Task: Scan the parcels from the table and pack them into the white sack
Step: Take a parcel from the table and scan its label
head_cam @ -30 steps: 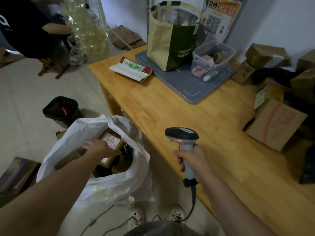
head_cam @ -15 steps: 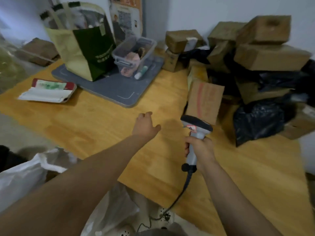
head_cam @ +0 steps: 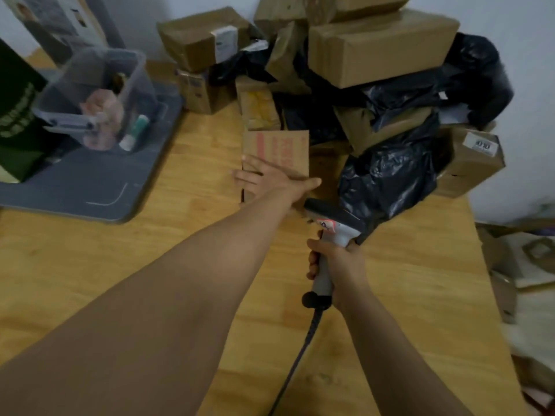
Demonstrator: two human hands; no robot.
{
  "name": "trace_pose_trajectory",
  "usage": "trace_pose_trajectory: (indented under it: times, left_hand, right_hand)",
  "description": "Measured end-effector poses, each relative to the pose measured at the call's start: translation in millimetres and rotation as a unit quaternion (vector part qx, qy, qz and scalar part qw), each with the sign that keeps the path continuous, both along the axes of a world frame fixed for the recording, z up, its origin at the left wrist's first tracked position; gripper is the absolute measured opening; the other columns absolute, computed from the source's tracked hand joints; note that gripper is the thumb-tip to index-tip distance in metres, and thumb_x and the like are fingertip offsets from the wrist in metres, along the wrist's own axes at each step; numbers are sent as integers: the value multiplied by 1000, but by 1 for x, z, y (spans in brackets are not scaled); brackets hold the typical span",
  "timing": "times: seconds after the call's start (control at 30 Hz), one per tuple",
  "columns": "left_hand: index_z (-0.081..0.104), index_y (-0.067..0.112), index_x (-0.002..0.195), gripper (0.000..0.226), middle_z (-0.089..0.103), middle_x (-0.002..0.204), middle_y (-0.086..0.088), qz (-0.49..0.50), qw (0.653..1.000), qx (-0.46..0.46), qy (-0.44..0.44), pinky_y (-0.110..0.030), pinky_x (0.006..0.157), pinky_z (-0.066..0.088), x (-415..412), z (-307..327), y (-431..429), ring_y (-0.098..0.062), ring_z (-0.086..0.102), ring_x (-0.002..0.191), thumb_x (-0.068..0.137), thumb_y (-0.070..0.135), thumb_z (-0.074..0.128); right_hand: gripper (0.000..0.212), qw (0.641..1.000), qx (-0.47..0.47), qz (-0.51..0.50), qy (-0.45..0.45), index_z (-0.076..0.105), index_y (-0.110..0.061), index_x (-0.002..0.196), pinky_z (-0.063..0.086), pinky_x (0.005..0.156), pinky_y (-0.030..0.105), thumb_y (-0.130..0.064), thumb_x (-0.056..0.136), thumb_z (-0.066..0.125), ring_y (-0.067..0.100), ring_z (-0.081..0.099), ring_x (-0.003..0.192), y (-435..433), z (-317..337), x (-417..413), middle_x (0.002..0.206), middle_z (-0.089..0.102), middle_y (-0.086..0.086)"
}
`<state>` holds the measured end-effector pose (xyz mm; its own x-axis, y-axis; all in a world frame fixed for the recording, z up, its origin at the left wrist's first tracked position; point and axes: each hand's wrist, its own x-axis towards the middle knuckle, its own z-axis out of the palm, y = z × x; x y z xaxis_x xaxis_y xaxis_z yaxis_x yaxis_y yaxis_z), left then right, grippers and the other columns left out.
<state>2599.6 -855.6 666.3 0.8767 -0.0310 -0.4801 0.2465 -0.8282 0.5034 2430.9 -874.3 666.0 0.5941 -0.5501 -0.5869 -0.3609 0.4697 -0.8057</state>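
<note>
Fingers (head_cam: 247, 176) of the left hand (head_cam: 271, 180) lie straight and spread, pressed flat on the near face of the red-printed carton (head_cam: 285, 147), curled round nothing. Just right of that carton, the right hand (head_cam: 341, 262) is clenched round the grip of the scanner (head_cam: 333, 219). A black bag (head_cam: 387, 178) touches the carton's right side. More parcels (head_cam: 378, 46) pile behind it on the table (head_cam: 180, 244).
</note>
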Motion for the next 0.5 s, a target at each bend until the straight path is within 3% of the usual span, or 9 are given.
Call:
trace_pose_trajectory:
  times: [0.1, 0.23, 0.33, 0.4, 0.47, 0.5]
  left_hand:
    - [-36, 8, 141, 164, -29, 151, -27, 20, 999, 28, 2, -62, 113, 7, 4, -7, -13, -38, -22, 143, 44, 70, 81]
    - [-24, 15, 148, 150, -1, 155, -19, -9, 1000, 15, -23, -58, 112, 23, 9, -9, 5, -37, 4, 143, 47, 68, 75]
    - [18, 21, 150, 125, 36, 143, -8, -34, 989, -120, 74, -42, 88, 49, 12, 2, 49, -27, 42, 124, 49, 64, 77]
    - [46, 23, 136, 99, 55, 128, -2, -41, 958, -200, 201, -34, 74, 48, 8, 14, 92, -20, 55, 106, 51, 62, 80]
    - [49, 23, 132, 99, 56, 129, -6, -65, 936, -197, 283, -46, 96, 44, 3, 19, 133, -26, 53, 115, 47, 63, 80]
    - [45, 24, 137, 104, 51, 135, -8, -74, 934, -188, 295, -52, 107, 34, 1, 21, 149, -30, 48, 124, 48, 64, 80]
  right_hand:
    - [15, 1000, 7, -7, -5, 53, -7, 76, 44, 42, 28, 0, 86, 63, 17, 47, 37, -8, -3, -4, 48, 55, 3]
    - [17, 1000, 9, -4, -2, 53, -6, 74, 43, 41, 28, 0, 86, 63, 17, 47, 37, -11, -3, -4, 48, 55, 4]
    - [20, 1000, 8, 1, -1, 53, -6, 68, 44, 43, 28, 1, 84, 62, 19, 47, 37, -9, -1, -4, 49, 54, 6]
    - [22, 1000, 12, 7, -5, 53, -6, 65, 44, 43, 28, 0, 83, 64, 20, 48, 38, -6, 2, -4, 50, 53, 7]
    - [21, 1000, 20, 14, -8, 54, -6, 65, 44, 43, 27, 0, 83, 65, 19, 48, 38, 0, 5, -3, 49, 53, 6]
    - [20, 999, 25, 22, -7, 55, -6, 66, 44, 43, 27, 0, 83, 64, 18, 48, 38, 4, 7, -2, 49, 54, 6]
